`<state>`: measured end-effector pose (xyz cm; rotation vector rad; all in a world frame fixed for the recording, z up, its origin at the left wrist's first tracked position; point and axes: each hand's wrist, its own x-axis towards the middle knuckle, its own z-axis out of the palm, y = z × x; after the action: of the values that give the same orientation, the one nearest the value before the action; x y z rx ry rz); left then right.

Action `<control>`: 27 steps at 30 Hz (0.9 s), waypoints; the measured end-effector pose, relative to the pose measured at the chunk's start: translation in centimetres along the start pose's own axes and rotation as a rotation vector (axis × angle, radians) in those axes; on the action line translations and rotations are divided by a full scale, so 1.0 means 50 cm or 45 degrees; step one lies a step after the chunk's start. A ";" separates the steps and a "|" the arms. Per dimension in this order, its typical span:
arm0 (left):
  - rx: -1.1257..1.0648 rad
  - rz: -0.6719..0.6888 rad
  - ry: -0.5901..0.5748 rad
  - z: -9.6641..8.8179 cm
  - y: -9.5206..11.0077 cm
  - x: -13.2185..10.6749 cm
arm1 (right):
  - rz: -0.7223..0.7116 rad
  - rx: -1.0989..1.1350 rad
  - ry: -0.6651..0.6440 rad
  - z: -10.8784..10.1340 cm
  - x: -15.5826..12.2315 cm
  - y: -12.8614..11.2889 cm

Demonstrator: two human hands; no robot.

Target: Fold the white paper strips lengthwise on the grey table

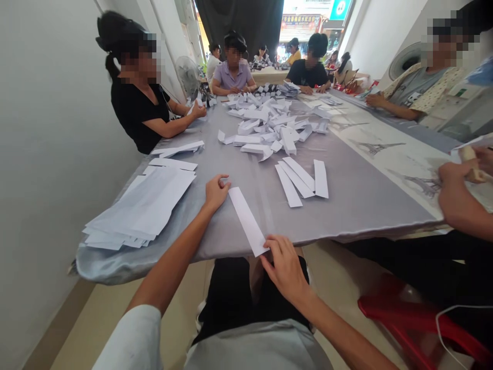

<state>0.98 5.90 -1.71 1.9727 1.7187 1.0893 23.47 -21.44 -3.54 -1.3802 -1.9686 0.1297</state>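
Observation:
A long folded white paper strip (pixel 246 220) lies on the grey tablecloth (pixel 239 169) in front of me, running from the middle toward the near edge. My left hand (pixel 215 191) rests at its far end, fingers curled, thumb and fingertips touching the paper's corner. My right hand (pixel 284 264) pinches the near end at the table's edge. Three more folded strips (pixel 302 180) lie just right of it.
A stack of flat white sheets (pixel 142 208) sits at my left. A heap of folded paper pieces (pixel 269 123) fills the table's middle. Several people sit around the table; a person's hands (pixel 462 180) work at my right. A red stool (pixel 416 318) stands below.

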 end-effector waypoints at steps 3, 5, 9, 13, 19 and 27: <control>-0.027 0.039 -0.041 -0.018 -0.002 -0.013 | -0.126 -0.020 -0.157 -0.013 0.030 -0.008; -0.042 0.053 -0.042 -0.030 -0.004 -0.018 | -0.092 0.059 -0.120 -0.013 0.053 -0.006; -0.084 0.060 -0.024 -0.050 -0.005 -0.035 | 0.180 0.297 0.082 0.005 0.122 0.018; -0.431 -0.011 -0.164 -0.054 0.014 -0.066 | 0.444 0.767 0.138 0.046 0.214 0.038; -1.068 -0.129 -0.546 -0.048 0.042 -0.084 | 0.620 1.289 0.177 0.127 0.301 0.025; -1.142 -0.184 -0.456 -0.059 -0.013 -0.056 | 0.139 1.081 -0.389 0.126 0.377 0.050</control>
<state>-1.53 2.72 -1.14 1.3315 0.9115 1.0948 18.40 -2.36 -0.03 -0.9154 -1.7241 1.1397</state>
